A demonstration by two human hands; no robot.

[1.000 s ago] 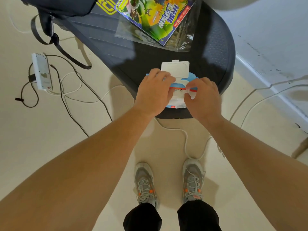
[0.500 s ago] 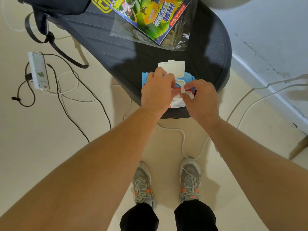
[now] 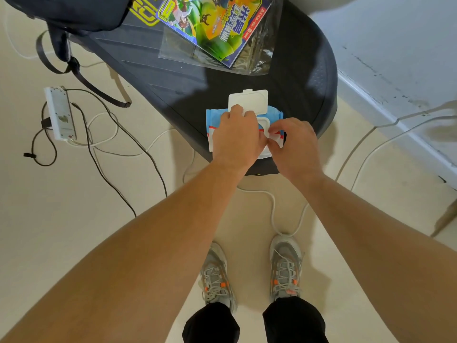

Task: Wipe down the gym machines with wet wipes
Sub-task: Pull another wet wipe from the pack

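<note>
Your wipes pack (image 3: pixel 217 115) is soft, glossy blue plastic film, topped with a smooth white hard-plastic lid (image 3: pixel 248 100). The dark tabletop (image 3: pixel 173 80) you work on looks matt plastic, ribbed and stippled. The booklet (image 3: pixel 210 23) has a glossy paper cover inside a crinkled clear plastic sleeve (image 3: pixel 257 55).

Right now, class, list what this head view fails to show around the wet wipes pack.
Head view, all three:
1. Opening of the wipes pack: covered by the left hand.
2. White sheet pinched by the right hand: wipe or seal, too small to tell.
3. Backpack and comic book: cut off by the top edge.
</note>
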